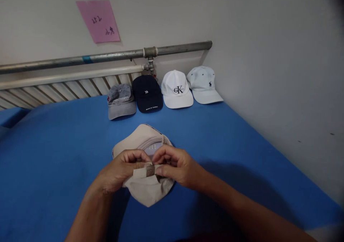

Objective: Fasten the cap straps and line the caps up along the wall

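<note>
A beige baseball cap (146,191) lies upside down on the blue surface, its brim pointing away and to the left. Both of my hands work at its back strap (139,172), which carries a brown-grey buckle or patch. My left hand (125,168) pinches the strap from the left, thumb and fingers closed at the buckle. From the other side, my right hand (177,165) pinches the strap's right part between thumb and fingers. The fingertips nearly meet, so the exact fastening between them is partly hidden.
Behind stand a grey cap (122,100), a navy cap (147,95), a white cap (177,91) and a pale blue cap (204,86) in a row. A radiator (53,89) and metal pipe (113,55) run along the wall below a pink paper (100,23). Another wall (282,73) bounds the right.
</note>
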Demonstrator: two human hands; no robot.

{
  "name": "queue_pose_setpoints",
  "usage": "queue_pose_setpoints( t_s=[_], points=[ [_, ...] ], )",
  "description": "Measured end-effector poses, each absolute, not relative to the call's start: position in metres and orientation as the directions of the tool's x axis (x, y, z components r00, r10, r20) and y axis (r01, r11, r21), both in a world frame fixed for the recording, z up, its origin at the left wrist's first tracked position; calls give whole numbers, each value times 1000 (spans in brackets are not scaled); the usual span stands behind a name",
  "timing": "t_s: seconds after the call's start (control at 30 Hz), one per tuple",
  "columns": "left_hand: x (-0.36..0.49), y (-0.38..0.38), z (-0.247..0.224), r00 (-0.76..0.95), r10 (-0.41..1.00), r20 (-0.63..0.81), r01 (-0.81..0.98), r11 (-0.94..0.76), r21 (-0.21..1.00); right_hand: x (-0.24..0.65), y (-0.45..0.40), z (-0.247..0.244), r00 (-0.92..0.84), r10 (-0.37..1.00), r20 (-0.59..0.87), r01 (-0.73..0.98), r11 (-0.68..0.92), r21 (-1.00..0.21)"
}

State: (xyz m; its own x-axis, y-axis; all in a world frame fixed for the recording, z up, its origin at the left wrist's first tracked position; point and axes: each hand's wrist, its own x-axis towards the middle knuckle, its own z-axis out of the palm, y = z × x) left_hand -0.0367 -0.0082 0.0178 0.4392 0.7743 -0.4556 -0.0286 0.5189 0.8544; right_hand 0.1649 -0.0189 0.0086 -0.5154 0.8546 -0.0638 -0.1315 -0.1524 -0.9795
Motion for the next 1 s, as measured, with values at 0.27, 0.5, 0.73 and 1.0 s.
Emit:
queue_pose_setpoints(
  t_s=[0.27, 0.5, 0.73, 1.0],
  points=[
    [-37, -10, 12, 499, 761, -414, -62, 508, 859, 166, -19, 12, -502, 865, -24, -125, -100, -987],
    [-37, -11, 13, 437, 779, -450, -36, 515, 856, 176, -17, 22, -472, 882, 10, -25, -2, -1000],
    [-37, -12, 16, 449, 777, -441, -39, 510, 859, 176, -17, 20, -516, 857, 15, 35, 39, -999],
    [-37, -13, 15, 536, 735, -416, -44, 516, 856, 176, -18, 20, -516, 853, 79, 55, 125, -991]
  ],
)
